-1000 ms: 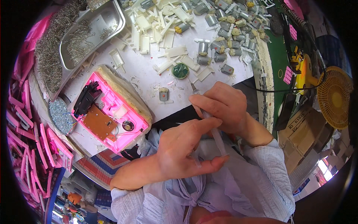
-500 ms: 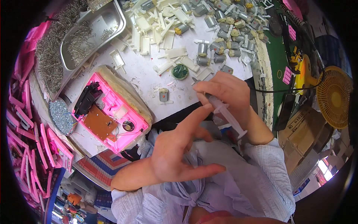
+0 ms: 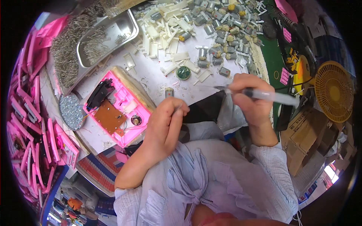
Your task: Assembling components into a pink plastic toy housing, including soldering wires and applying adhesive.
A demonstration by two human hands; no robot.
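My right hand is closed round a clear plastic syringe, its tip towards the table's middle and its other end out to the right. My left hand is closed, fingers curled together at the table's near edge; what they hold, if anything, is hidden. Just beyond the left fingers a small grey motor lies on the white table. Farther back is a small round dish of dark green stuff. To the left, a pink plastic shell holds a brown circuit board and a round speaker.
Several small motors and cream plastic brackets are heaped at the back. A metal tray of small metal parts and a round dish of silvery bits stand left. Pink shells pile up far left; a yellow fan stands right.
My left hand has drawn back from beside the syringe and its spread fingers have closed. My right hand has moved right with the syringe, which now lies flatter.
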